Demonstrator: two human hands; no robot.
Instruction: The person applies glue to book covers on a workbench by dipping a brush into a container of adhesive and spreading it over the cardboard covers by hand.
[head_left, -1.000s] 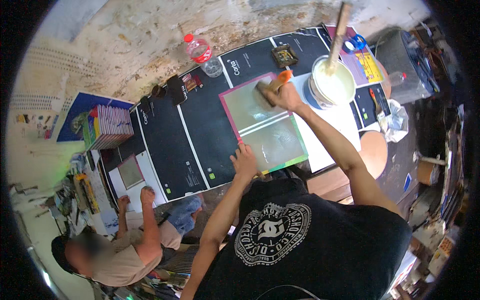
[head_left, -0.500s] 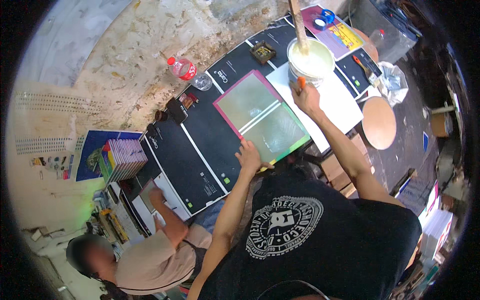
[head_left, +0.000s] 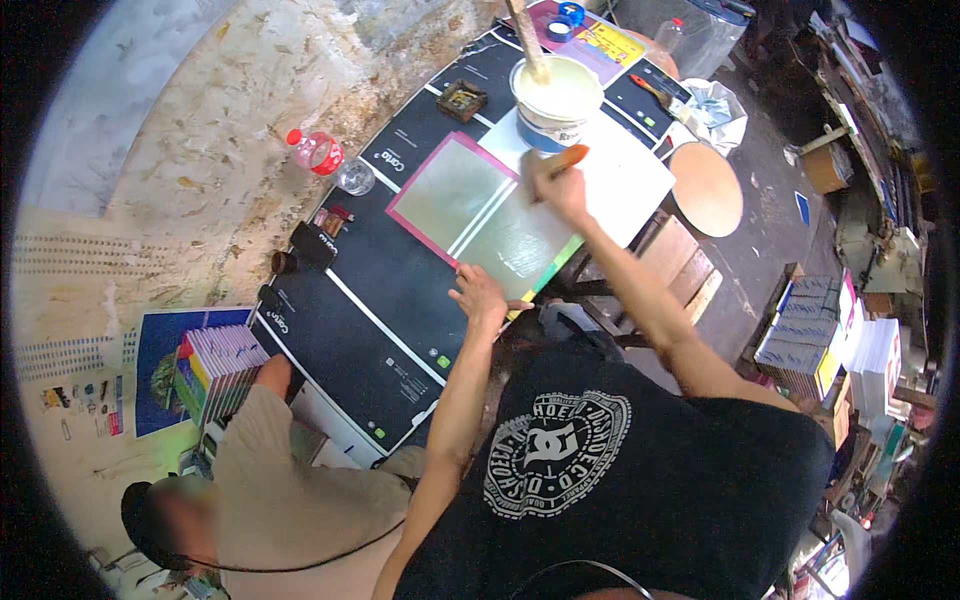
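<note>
A paintbrush with an orange handle point(head_left: 570, 156) is gripped in my right hand point(head_left: 562, 192), over the right part of a grey-green cover sheet point(head_left: 450, 185). Its bristle end is mostly hidden by the hand and blurred. The sheet has magenta and green borders, with two white stripes across the middle and a wet sheen on its right half. My left hand point(head_left: 480, 297) lies at the sheet's near edge with fingers spread, thumb toward the yellow corner. Just beyond my right hand stands a bucket point(head_left: 556, 100) of pale, creamy paste with a wooden stick point(head_left: 527, 42) in it.
Black printed boards point(head_left: 350, 300) and a white sheet point(head_left: 630, 180) cover the table. A plastic bottle point(head_left: 330, 162), a small square tray point(head_left: 462, 100) and a second brush point(head_left: 655, 92) lie around. At left, a co-worker point(head_left: 310, 480) reaches beside stacked books point(head_left: 220, 365). A round stool point(head_left: 707, 190) stands right.
My right hand has brought the brush from beside the bucket onto the sheet. My left hand stays at the near edge. The co-worker's arm now extends toward the stacked books. The view has shifted.
</note>
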